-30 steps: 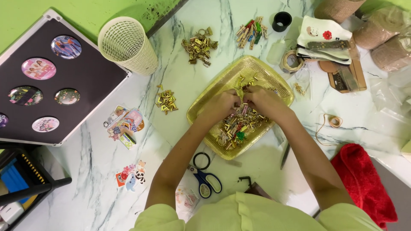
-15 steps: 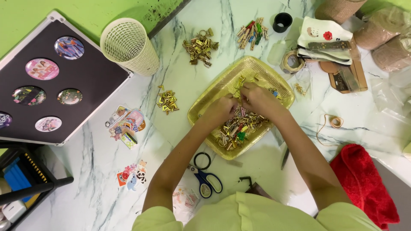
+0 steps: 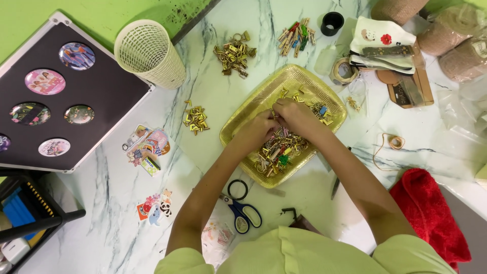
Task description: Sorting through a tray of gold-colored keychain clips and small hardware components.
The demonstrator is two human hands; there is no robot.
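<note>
A square gold tray (image 3: 253, 109) lies on the marble table and holds a heap of small metal clips and pegs (image 3: 278, 150). My left hand (image 3: 256, 131) and my right hand (image 3: 295, 114) meet over the middle of the tray, fingertips pinched together on a small clip. The piece itself is too small to make out. A little pile of gold clips (image 3: 195, 119) lies left of the tray. A bigger pile of gold clips (image 3: 234, 54) sits beyond it, and coloured wooden pegs (image 3: 296, 36) lie at the far edge.
A white mesh basket (image 3: 148, 55) lies tipped at the far left beside a black board with round badges (image 3: 56, 96). Blue-handled scissors (image 3: 241, 209) and stickers (image 3: 147, 147) lie near me. A red cloth (image 3: 431, 213) is at the right, with twine rolls and cards behind it.
Both hands have shifted slightly toward the far side of the tray and stay pinched together. Nothing else on the table has moved.
</note>
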